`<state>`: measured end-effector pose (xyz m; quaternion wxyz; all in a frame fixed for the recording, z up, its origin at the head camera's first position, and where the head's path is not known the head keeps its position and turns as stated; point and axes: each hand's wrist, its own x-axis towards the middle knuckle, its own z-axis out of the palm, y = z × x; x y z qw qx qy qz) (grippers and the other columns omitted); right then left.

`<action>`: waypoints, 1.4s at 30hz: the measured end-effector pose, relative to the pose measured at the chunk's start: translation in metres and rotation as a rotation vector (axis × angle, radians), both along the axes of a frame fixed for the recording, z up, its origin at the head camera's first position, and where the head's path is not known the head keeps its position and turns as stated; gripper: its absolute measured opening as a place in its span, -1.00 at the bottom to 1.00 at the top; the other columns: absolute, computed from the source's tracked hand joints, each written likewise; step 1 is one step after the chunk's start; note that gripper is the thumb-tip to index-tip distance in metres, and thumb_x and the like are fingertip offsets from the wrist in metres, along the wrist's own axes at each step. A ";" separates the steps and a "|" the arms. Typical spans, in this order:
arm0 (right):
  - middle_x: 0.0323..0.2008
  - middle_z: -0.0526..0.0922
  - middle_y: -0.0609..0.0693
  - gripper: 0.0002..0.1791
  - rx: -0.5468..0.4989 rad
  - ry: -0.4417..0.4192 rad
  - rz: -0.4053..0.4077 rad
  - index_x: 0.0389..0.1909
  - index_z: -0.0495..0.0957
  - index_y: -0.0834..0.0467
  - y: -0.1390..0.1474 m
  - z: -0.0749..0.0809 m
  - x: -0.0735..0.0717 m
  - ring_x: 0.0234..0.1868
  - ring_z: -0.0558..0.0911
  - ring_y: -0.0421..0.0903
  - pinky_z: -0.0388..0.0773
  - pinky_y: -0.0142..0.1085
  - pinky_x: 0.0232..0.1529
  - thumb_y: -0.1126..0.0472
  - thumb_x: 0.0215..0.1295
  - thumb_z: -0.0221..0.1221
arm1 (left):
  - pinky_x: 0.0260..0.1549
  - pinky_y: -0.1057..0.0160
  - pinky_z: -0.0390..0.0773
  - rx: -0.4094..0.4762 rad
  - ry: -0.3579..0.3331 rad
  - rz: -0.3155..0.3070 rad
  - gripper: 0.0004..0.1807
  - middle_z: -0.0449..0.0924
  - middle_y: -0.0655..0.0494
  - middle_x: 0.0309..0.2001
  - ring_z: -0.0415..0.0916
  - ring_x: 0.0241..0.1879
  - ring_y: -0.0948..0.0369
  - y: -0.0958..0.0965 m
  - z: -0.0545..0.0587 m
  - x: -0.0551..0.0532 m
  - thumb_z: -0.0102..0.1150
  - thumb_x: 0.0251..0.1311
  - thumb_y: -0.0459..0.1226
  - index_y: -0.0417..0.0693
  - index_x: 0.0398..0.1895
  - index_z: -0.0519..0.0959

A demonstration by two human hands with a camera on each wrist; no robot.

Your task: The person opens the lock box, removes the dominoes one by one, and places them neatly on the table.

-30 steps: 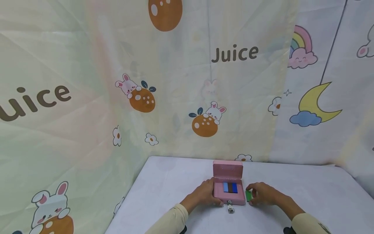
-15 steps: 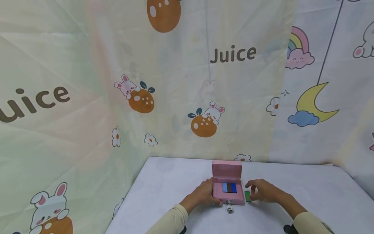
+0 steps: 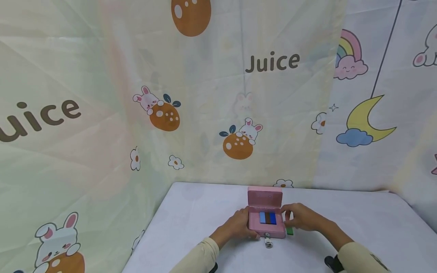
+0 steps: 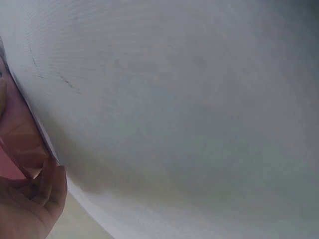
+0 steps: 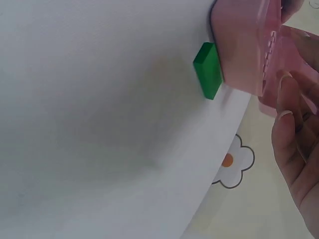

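A small pink metal box point(image 3: 267, 232) stands on the table with its lid point(image 3: 264, 198) raised at the back. Side by side inside it lie a light blue block point(image 3: 262, 217), a brown block point(image 3: 268, 218) and a dark blue block point(image 3: 273, 218). A metal latch point(image 3: 268, 241) hangs at the front. My left hand point(image 3: 236, 225) grips the box's left side, fingers along the wall and thumb near the front corner. My right hand point(image 3: 304, 217), fingers bent and holding nothing, hovers by the box's right rim. Beneath it a green block point(image 5: 208, 72) rests against the outer right wall.
A white cloth covers the table point(image 3: 191, 220). Behind it and to the left hang curtains point(image 3: 205, 170) printed with rabbits, oranges and flowers. A dark strap point(image 3: 334, 263) shows at my right wrist.
My right hand has let go of the green block and shifted left and up to the box's right rim. The green block stays beside the box. My left hand has kept its place.
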<state>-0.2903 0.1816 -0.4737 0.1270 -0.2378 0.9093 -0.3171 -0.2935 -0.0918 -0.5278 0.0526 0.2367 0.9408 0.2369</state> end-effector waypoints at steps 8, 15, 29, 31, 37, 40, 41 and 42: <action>-0.34 0.60 -0.15 -0.57 0.017 0.096 0.060 0.07 0.64 0.25 -0.013 0.001 -0.004 -0.31 0.50 -0.19 0.51 -0.41 -0.37 0.19 0.19 0.40 | 0.29 0.07 0.46 -0.001 -0.028 0.017 0.11 0.42 0.30 0.32 0.40 0.26 0.26 -0.001 0.001 0.000 0.59 -0.14 0.11 0.31 0.50 0.14; -0.40 0.56 -0.14 -0.53 0.060 0.107 0.035 0.04 0.64 0.21 -0.027 -0.001 -0.006 -0.32 0.47 -0.16 0.47 -0.35 -0.35 0.10 0.13 0.45 | 0.27 0.10 0.49 -0.012 -0.038 0.016 0.07 0.46 0.27 0.29 0.42 0.21 0.28 -0.002 0.001 0.000 0.58 -0.13 0.11 0.28 0.47 0.18; -0.50 0.54 -0.13 -0.60 0.059 0.091 -0.008 -0.05 0.69 0.22 -0.046 -0.005 -0.011 -0.43 0.49 -0.14 0.48 -0.31 -0.41 0.22 0.06 0.48 | 0.24 0.12 0.50 -0.011 -0.042 0.013 0.05 0.49 0.25 0.22 0.43 0.14 0.29 -0.003 0.003 0.001 0.58 -0.12 0.10 0.23 0.46 0.20; -0.51 0.54 -0.11 -0.60 0.073 0.077 -0.035 -0.06 0.69 0.20 -0.050 -0.006 -0.011 -0.43 0.49 -0.13 0.48 -0.28 -0.39 0.23 0.05 0.49 | 0.24 0.13 0.50 -0.010 -0.046 0.015 0.05 0.49 0.26 0.20 0.43 0.13 0.30 -0.002 0.002 0.001 0.58 -0.12 0.10 0.24 0.46 0.20; -0.52 0.57 -0.12 -0.67 0.094 0.062 -0.072 -0.16 0.71 0.18 -0.060 -0.006 -0.010 -0.43 0.50 -0.11 0.50 -0.23 -0.34 0.26 0.02 0.50 | 0.25 0.14 0.49 -0.014 -0.047 0.026 0.05 0.49 0.27 0.20 0.43 0.13 0.32 -0.001 0.001 0.001 0.59 -0.13 0.10 0.24 0.46 0.20; -0.54 0.57 -0.12 -0.71 0.096 0.058 -0.089 -0.20 0.71 0.17 -0.064 -0.008 -0.009 -0.45 0.50 -0.12 0.51 -0.24 -0.35 0.26 0.02 0.51 | 0.24 0.13 0.50 -0.006 -0.060 0.031 0.04 0.49 0.27 0.20 0.42 0.12 0.32 -0.001 0.002 0.000 0.58 -0.12 0.09 0.24 0.45 0.21; -0.55 0.56 -0.11 -0.72 0.095 0.058 -0.092 -0.21 0.71 0.17 -0.065 -0.009 -0.009 -0.46 0.50 -0.12 0.51 -0.25 -0.36 0.26 0.02 0.51 | 0.23 0.13 0.51 -0.003 -0.064 0.031 0.04 0.49 0.27 0.19 0.42 0.11 0.32 -0.001 0.002 0.000 0.58 -0.12 0.09 0.23 0.45 0.22; -0.55 0.55 -0.11 -0.71 0.096 0.059 -0.095 -0.21 0.72 0.17 -0.065 -0.010 -0.009 -0.46 0.50 -0.12 0.51 -0.25 -0.37 0.26 0.02 0.51 | 0.23 0.14 0.51 0.000 -0.068 0.031 0.03 0.49 0.27 0.19 0.42 0.10 0.33 -0.001 0.002 0.000 0.59 -0.12 0.09 0.22 0.44 0.23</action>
